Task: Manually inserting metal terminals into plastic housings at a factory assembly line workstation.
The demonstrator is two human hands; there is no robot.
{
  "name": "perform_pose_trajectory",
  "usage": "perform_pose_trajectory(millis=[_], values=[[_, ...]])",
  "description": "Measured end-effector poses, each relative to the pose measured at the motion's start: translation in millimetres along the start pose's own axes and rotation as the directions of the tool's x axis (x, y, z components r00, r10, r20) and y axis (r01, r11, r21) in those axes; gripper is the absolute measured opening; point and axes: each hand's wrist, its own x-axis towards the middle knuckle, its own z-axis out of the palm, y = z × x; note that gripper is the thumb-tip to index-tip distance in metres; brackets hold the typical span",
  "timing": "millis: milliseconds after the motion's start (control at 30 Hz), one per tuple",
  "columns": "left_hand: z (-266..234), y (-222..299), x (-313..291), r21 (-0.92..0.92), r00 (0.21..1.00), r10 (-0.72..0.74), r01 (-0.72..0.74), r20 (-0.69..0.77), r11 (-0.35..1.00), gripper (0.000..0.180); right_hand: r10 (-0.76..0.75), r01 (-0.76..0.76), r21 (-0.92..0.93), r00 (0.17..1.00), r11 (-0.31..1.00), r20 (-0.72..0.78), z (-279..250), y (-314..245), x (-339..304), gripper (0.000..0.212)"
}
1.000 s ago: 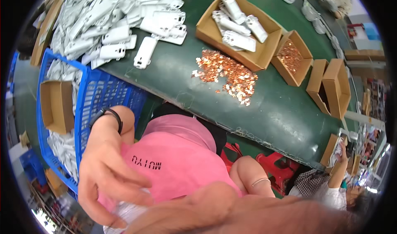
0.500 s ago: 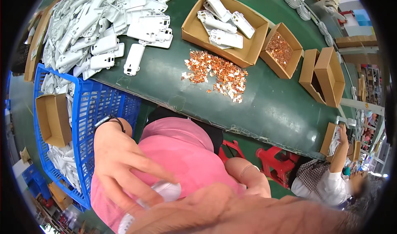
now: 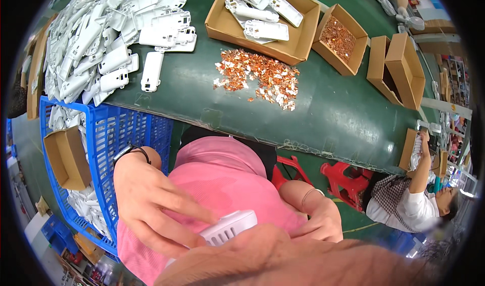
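Note:
My left hand, a dark-banded watch at its wrist, is closed on a white plastic casing with a row of slots, held in front of the pink shirt. The casing's lower part is hidden by the fingers and a blurred shape along the bottom edge. To the right of it, my right hand, with a thin bracelet at the wrist, has its fingers curled together, pointing toward the casing. Its fingertips are partly covered, so what they hold cannot be made out. Ahead on the green table lies a spread pile of small copper-coloured metal pieces.
White casings are heaped at the table's left, above a blue crate of similar parts. Cardboard boxes stand along the far side, one with casings, another with copper pieces. Red stools and a seated co-worker are at right.
The casing between my hands has come up and right, and its slots now show. My right hand shows more fully. The table has shifted upward in view.

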Motion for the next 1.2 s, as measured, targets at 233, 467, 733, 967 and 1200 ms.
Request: perform_pose_trajectory(millis=[233, 467, 733, 967, 1200], values=[[-19, -14, -24, -0.030, 0.986, -0.163, 0.162, -0.038, 0.986, 0.024, 0.212, -0.156, 0.233, 0.948, 0.960, -0.239, -37, 13, -40, 0.016], [6, -52, -102, 0.429, 0.400, -0.159, 0.860, -0.903, -0.274, 0.042, 0.293, -0.882, -0.409, 0.465, 0.233, -0.835, -23, 124, -71, 0.019], [9, -75, -148, 0.366, 0.304, -0.204, 0.772, -0.931, -0.519, 0.051, 0.391, -0.746, -0.657, 0.638, 0.104, -0.663, -23, 170, -73, 0.032], [9, -74, -128, 0.354, 0.300, -0.188, 0.814, -0.935, -0.462, 0.048, 0.427, -0.704, -0.709, 0.632, -0.034, -0.647, -24, 165, -72, 0.028], [29, -40, -41, -0.371, 0.921, -0.327, 0.233, -0.214, 0.899, 0.058, 0.184, -0.071, 0.303, 0.914, 0.950, -0.362, -14, 47, -21, 0.013]])
